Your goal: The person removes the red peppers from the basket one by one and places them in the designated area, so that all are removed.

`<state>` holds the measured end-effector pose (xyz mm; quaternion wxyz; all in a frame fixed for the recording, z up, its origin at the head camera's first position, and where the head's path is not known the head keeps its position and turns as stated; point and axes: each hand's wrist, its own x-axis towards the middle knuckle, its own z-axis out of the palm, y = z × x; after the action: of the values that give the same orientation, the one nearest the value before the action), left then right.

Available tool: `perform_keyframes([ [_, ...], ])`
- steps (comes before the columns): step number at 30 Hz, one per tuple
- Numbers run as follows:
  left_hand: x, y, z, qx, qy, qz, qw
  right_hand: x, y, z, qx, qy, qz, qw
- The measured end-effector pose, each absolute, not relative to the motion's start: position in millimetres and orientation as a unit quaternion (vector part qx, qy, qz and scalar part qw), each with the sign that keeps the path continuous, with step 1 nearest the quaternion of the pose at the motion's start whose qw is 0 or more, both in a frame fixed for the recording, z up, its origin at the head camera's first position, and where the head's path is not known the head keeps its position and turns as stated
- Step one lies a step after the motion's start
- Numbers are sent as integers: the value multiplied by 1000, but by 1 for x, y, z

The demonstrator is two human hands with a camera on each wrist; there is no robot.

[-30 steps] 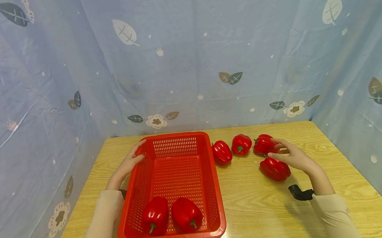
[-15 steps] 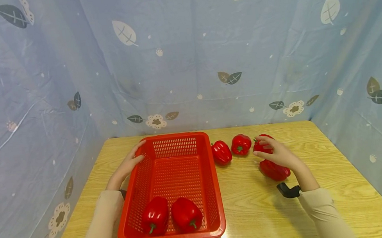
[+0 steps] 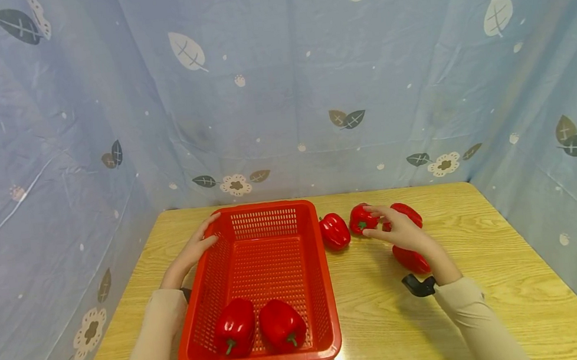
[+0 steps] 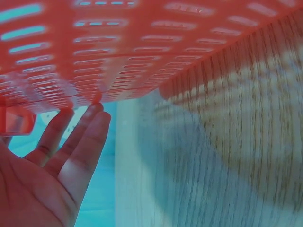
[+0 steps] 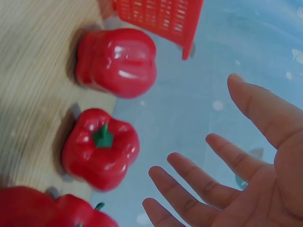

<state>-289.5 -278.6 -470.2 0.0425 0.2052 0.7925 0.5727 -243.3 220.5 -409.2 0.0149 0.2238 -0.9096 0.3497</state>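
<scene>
My left hand (image 3: pixel 192 253) rests at the left rim of a red plastic basket (image 3: pixel 328 282), thumb reaching over the edge. In the left wrist view its straight fingers (image 4: pixel 87 146) touch the basket's outer wall from below the rim. Two red bell peppers (image 3: pixel 234 327) lie inside, at the near end. My right hand (image 3: pixel 401 229) hovers with fingers spread over the table, holding nothing. Closest to its fingertips is a red bell pepper with a green stem (image 5: pixel 102 149); in the right wrist view a gap shows between them.
Another bell pepper (image 3: pixel 335 232) lies beside the basket's right wall. Two more, a far pepper (image 3: pixel 409 214) and a near pepper (image 3: pixel 410 259), lie partly hidden behind my right hand. A blue patterned curtain (image 3: pixel 278 86) encloses the wooden table (image 3: pixel 380 324).
My right hand has moved left, from above the two right-hand peppers to beside the middle one, with its fingers still spread. The left hand and basket have stayed put.
</scene>
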Motion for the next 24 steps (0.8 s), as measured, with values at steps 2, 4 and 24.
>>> perform_keyframes([
  [2, -289, -279, -469, 205, 790, 576, 46, -244, 215, -408, 228, -909, 348, 11],
  [4, -289, -278, -468, 204, 786, 582, 50, -246, 210, -407, 231, -909, 348, 7],
  [24, -289, -278, -469, 207, 793, 570, 47, -246, 164, -406, 303, -883, 359, -24],
])
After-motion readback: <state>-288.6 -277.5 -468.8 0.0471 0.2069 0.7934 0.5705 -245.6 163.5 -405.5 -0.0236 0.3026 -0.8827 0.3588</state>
